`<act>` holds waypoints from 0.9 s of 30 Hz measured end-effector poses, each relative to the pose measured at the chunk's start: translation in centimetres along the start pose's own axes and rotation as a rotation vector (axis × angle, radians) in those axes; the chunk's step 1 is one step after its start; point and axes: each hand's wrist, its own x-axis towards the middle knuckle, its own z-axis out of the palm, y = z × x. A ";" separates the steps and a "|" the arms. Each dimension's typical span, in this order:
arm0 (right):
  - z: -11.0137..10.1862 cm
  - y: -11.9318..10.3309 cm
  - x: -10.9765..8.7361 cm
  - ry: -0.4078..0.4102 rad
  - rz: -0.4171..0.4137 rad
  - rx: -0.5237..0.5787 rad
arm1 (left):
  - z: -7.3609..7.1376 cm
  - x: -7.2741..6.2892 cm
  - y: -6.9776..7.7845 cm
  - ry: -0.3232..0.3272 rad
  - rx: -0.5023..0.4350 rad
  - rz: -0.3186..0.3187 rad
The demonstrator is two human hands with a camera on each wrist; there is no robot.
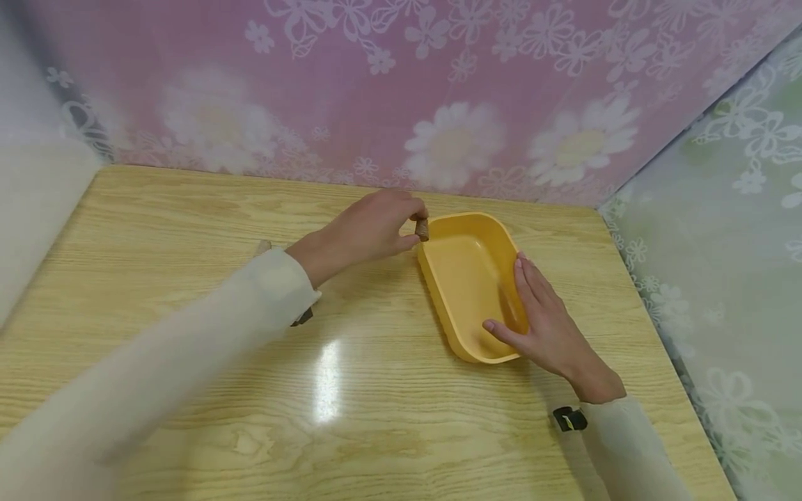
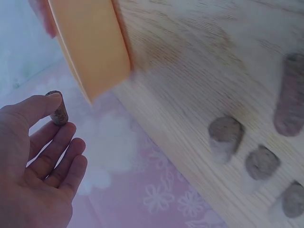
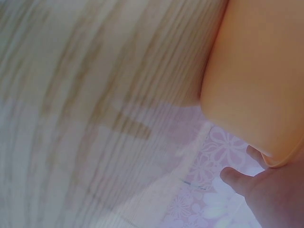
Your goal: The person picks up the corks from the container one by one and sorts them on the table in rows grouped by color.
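Observation:
My left hand (image 1: 376, 226) pinches a small brown cork (image 1: 422, 229) between thumb and fingertips, at the far left rim of a yellow plastic basin (image 1: 443, 306). In the left wrist view the cork (image 2: 59, 110) stands out from the fingertips, with the other fingers loosely bent. My right hand (image 1: 546, 327) rests at the basin's right rim, its fingers straight along the edge and its thumb spread over the inside. In the right wrist view, part of that hand (image 3: 266, 192) shows beside the basin's wall (image 3: 256, 71).
Several more brown corks stand on the wood-grain table (image 1: 376, 431), one of them a cork (image 2: 226, 134) in the left wrist view; the left arm mostly hides them in the head view. A pink flowered wall (image 1: 351, 90) borders the far edge, a pale flowered one (image 1: 720, 292) the right.

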 end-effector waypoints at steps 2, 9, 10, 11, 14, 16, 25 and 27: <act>0.0 -0.1 0.0 0.004 -0.004 -0.001 | -0.2 -0.6 -0.4 0.007 0.012 -0.008; -0.1 0.0 -0.1 0.003 0.000 -0.002 | -0.6 -2.9 -1.4 -0.009 0.021 -0.065; -0.1 0.0 -0.1 0.002 0.001 -0.002 | -0.6 -3.2 -1.5 -0.012 0.021 -0.071; -0.1 0.0 -0.1 0.002 0.001 -0.003 | -0.6 -3.5 -1.6 -0.013 0.025 -0.072; 0.0 0.0 -0.1 0.000 0.005 -0.003 | -0.5 -4.4 -2.0 -0.019 0.024 -0.066; 0.0 0.0 -0.1 -0.001 0.007 -0.003 | -0.4 -5.0 -2.2 -0.019 0.021 -0.057; 0.1 -0.1 0.1 0.010 -0.005 0.000 | 0.0 -7.9 -3.2 -0.020 0.026 -0.096; 0.1 -0.1 0.1 0.009 -0.004 -0.001 | 0.2 -8.5 -3.3 -0.017 0.020 -0.098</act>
